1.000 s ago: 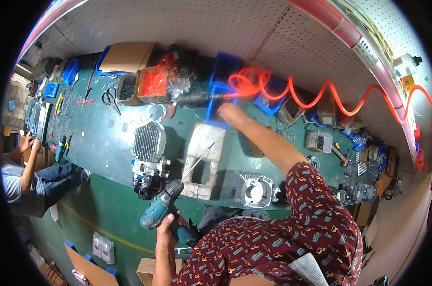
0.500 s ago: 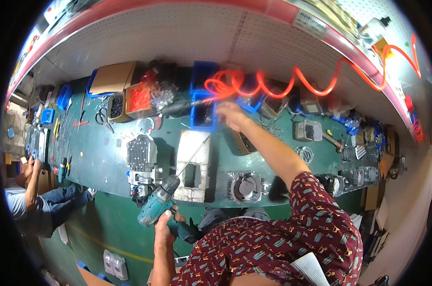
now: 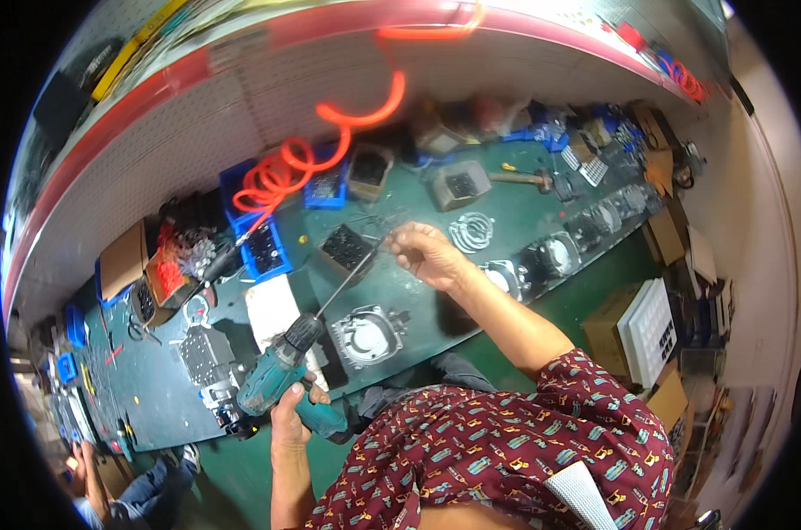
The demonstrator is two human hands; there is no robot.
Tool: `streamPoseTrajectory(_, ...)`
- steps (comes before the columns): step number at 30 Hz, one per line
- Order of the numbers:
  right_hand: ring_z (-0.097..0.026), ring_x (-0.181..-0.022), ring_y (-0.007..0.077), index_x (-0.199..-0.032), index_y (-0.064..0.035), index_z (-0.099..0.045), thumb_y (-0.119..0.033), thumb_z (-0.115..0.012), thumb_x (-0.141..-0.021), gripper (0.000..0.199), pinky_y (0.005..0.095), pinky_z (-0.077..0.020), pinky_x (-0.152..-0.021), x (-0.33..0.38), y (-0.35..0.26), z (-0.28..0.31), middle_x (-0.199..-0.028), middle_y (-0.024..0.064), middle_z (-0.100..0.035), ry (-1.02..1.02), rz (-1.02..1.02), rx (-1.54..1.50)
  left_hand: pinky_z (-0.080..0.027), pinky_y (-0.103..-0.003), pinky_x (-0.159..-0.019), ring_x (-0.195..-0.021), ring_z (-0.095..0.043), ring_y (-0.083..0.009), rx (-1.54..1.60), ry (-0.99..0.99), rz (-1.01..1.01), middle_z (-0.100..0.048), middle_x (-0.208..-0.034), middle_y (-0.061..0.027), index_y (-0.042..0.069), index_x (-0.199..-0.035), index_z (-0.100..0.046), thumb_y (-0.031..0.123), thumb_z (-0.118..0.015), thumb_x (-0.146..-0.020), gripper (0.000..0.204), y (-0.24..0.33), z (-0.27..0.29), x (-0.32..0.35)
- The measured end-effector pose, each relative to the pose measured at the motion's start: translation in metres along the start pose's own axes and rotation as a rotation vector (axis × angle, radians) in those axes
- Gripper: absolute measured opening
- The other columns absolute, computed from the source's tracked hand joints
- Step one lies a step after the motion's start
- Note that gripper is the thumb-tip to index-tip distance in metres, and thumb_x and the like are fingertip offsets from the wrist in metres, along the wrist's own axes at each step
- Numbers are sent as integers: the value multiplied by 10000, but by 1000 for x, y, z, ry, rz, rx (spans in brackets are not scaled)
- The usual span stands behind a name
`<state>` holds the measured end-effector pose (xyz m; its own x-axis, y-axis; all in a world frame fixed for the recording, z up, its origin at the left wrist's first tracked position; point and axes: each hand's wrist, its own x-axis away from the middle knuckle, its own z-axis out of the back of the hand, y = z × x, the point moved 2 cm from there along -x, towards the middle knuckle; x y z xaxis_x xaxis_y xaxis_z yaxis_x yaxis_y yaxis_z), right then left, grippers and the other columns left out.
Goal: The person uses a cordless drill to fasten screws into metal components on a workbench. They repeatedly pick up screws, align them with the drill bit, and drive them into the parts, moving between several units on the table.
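Observation:
My left hand [image 3: 290,420] grips a teal and black cordless drill [image 3: 272,380] by its handle. A long thin bit [image 3: 348,282] runs from its chuck up to the right. At the bit's tip are the bent fingers of my right hand [image 3: 429,256]; anything small pinched there is too fine to make out. Just left of those fingertips stands an open box of small black parts [image 3: 346,249]. Below the bit lies a finned metal cylinder [image 3: 367,336]. A metal engine assembly [image 3: 208,358] and a white foam block [image 3: 272,309] are left of it.
A coiled red air hose [image 3: 286,172] hangs over blue bins [image 3: 266,252] at the back. A hammer [image 3: 528,179], metal rings [image 3: 471,231] and more cylinders [image 3: 555,254] lie to the right. Another person's hands [image 3: 84,468] show at far left.
My right hand has left the blue bin area and come to the bit's tip. The view has swung right; my left hand still holds the drill.

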<state>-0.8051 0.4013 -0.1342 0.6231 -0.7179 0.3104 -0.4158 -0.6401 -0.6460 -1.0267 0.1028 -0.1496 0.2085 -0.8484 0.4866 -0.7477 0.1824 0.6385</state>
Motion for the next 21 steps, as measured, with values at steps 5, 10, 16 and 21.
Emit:
streamPoseTrajectory(5, -696, -842, 214, -977, -8, -597, -33, -743, -864, 186, 309, -609, -705, 65, -48, 43, -990, 158, -687, 77, 172, 144, -516, -373, -705, -698, -582, -228, -66, -81, 32, -577, -718, -82, -16, -1068, -608, 321, -743, -801, 450, -31, -56, -5)
streamPoseTrajectory(10, -687, -843, 205, -1039, 0, -616, -42, -758, -855, 237, 307, -584, -687, 120, -91, 115, -967, 126, -692, 72, 262, 169, -525, -370, -703, -700, -582, -218, -129, -120, 55, -585, -734, -82, -21, -1065, -611, 294, -739, -816, 421, -79, -120, -9)
streamPoseTrajectory(16, -675, -812, 164, -1073, 22, -650, -95, -773, -862, 271, 283, -576, -690, 192, -136, 195, -940, 97, -691, 129, 335, 177, -534, -379, -704, -719, -594, -205, -202, -216, 85, -593, -792, -96, -47, -1112, -581, 257, -728, -830, 440, -137, -198, -8)
streamPoseTrajectory(21, -682, -808, 160, -1083, 25, -663, -79, -747, -877, 246, 286, -588, -717, 243, -163, 248, -947, 86, -696, 158, 340, 95, -542, -391, -698, -726, -599, -196, -295, -225, 104, -604, -863, -107, -53, -1133, -580, 241, -736, -824, 455, -173, -249, -11)
